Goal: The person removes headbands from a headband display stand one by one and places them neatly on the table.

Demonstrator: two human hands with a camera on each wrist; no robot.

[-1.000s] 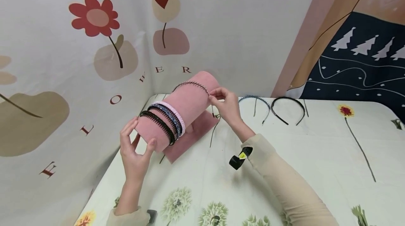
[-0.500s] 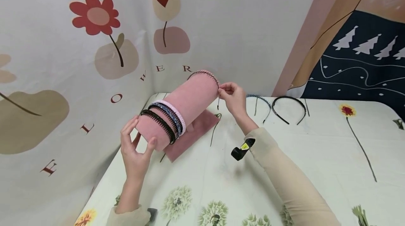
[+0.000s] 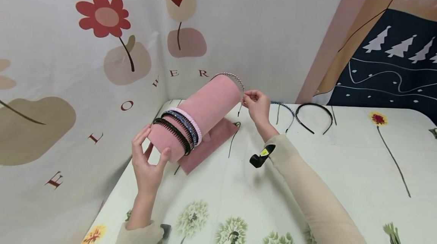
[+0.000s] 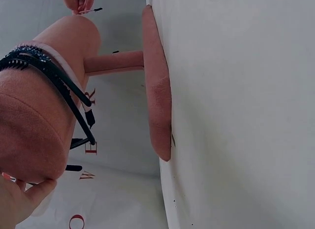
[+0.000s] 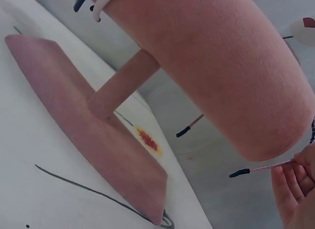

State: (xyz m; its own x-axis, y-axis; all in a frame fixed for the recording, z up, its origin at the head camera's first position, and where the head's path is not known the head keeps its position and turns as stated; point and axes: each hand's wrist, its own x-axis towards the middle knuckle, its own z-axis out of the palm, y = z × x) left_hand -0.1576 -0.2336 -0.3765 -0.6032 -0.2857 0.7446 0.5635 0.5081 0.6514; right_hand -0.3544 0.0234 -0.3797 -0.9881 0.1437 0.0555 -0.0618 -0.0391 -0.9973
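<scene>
A pink velvet headband stand (image 3: pixel 211 99) has a padded roll on a post above a flat base (image 5: pixel 93 125). My left hand (image 3: pixel 147 162) holds the roll's near end, thumb on one side and fingers on the other. Round the roll near that hand sit a black toothed headband (image 3: pixel 172 132), a dark blue glittery headband (image 3: pixel 184 125) and a pale pink headband (image 3: pixel 191 120). My right hand (image 3: pixel 257 106) pinches one arm of a thin beaded headband (image 3: pixel 235 77) at the roll's far end. Its dark tip (image 5: pixel 239 173) sticks out past my fingers in the right wrist view.
On the white flowered tablecloth (image 3: pixel 348 160), a blue headband (image 3: pixel 288 109) lies partly behind my right hand. A black headband (image 3: pixel 314 105) lies to its right. A printed curtain wall (image 3: pixel 259 27) rises close behind the stand.
My right hand has drawn the thin beaded headband along the roll, away from the other headbands, to just past the far end. The left hand keeps its hold on the near end.
</scene>
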